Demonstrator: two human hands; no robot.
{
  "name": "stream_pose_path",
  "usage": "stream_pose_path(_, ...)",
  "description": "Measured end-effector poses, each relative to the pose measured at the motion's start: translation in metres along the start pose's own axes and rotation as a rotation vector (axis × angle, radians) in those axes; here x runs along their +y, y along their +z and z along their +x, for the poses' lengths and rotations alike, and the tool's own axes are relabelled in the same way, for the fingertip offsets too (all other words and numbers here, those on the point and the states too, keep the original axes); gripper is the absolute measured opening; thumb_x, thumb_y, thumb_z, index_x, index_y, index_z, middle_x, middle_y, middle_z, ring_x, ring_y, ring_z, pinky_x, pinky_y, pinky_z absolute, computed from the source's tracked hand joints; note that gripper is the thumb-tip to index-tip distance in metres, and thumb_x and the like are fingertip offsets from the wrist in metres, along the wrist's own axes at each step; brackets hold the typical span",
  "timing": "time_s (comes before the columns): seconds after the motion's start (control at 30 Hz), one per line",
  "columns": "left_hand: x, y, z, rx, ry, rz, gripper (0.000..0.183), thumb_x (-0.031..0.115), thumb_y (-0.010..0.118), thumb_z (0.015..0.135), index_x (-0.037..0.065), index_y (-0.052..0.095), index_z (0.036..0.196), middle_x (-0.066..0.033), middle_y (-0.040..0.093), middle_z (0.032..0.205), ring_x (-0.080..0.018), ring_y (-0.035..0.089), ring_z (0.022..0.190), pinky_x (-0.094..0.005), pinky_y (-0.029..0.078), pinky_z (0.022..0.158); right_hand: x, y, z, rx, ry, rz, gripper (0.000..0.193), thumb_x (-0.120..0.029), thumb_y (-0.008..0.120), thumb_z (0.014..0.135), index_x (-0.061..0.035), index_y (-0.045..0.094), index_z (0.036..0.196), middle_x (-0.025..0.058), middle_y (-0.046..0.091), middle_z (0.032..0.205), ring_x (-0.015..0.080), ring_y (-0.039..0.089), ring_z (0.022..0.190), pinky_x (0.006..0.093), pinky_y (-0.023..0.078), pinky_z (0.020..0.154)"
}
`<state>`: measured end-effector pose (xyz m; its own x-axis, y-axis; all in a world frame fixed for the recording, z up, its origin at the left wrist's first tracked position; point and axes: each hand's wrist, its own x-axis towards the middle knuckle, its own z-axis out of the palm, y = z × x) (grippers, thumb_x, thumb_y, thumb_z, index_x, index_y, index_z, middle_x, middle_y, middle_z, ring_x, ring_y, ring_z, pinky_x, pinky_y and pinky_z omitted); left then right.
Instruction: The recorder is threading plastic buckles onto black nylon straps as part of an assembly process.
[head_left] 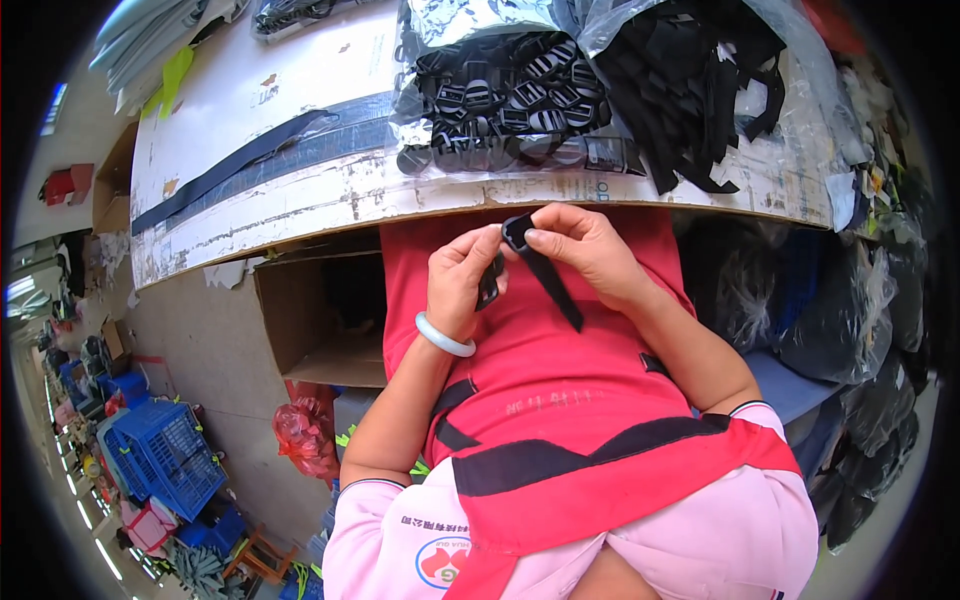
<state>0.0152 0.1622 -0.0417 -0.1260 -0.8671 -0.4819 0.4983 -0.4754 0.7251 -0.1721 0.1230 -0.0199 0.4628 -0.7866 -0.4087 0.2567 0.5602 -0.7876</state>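
A: Where are we holding the black strap (556,292)?

B: Just off the near edge of the table (300,208). Our left hand (462,268) and right hand (588,250) are pinching around its looped end, thumbs against forefingers. Our left fingers are also curling round a dark piece (488,284), perhaps a buckle.

A: What could be going wrong?

B: If either pinch is loosening, the loop could be twisting, or the small piece dropping below the table.

A: And the materials?

B: We're seeing flat, matte webbing; on the table, glossy, ridged black buckles (520,95) are crowding clear plastic beside limp black strips (680,75).
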Motion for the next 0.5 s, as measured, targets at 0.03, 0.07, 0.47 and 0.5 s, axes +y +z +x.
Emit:
stream_pose_path(0.03,-0.002,-0.003,0.001,-0.069,-0.054,-0.076,0.024,0.017,0.06,0.097,-0.002,0.066,0.109,-0.0053,0.062,0.072,-0.0101,0.055,0.05,-0.0203,0.041,0.045,0.01,-0.004,0.002,0.005,-0.173,-0.265,0.015,-0.013,0.065,0.094,-0.0014,0.065,0.104,0.001,0.064,0.086,0.0058,0.058,0.072,0.0196,0.048,0.07)
stream_pose_path(0.07,-0.002,-0.002,0.002,-0.068,-0.053,-0.075,0.024,0.017,0.06,0.097,-0.002,0.066,0.109,-0.0053,0.062,0.072,-0.0101,0.055,0.05,-0.0203,0.041,0.045,0.014,-0.006,0.003,0.01,-0.346,-0.529,0.013,-0.011,0.066,0.092,-0.0018,0.066,0.102,0.0,0.062,0.087,0.0048,0.055,0.07,0.0192,0.047,0.07)
stream_pose_path(0.47,0.0,0.018,-0.008,0.125,0.357,0.308,0.014,0.007,0.068,0.09,-0.002,0.071,0.101,-0.0013,0.064,0.075,-0.0047,0.053,0.053,-0.0192,0.037,0.045,-0.021,0.008,-0.022,0.058,0.068,-0.354,0.015,-0.012,0.065,0.092,-0.0024,0.056,0.085,0.003,0.062,0.069,0.005,0.056,0.052,0.0196,0.046,0.044)
stream_pose_path(0.5,0.001,0.019,-0.009,0.108,0.416,0.374,0.013,0.004,0.068,0.089,-0.002,0.071,0.101,-0.0018,0.064,0.078,-0.0048,0.053,0.056,-0.0192,0.038,0.047,-0.022,0.009,-0.02,0.058,0.083,-0.347,0.015,-0.011,0.065,0.091,-0.0028,0.054,0.083,0.0037,0.062,0.068,0.0058,0.056,0.051,0.0204,0.046,0.043)
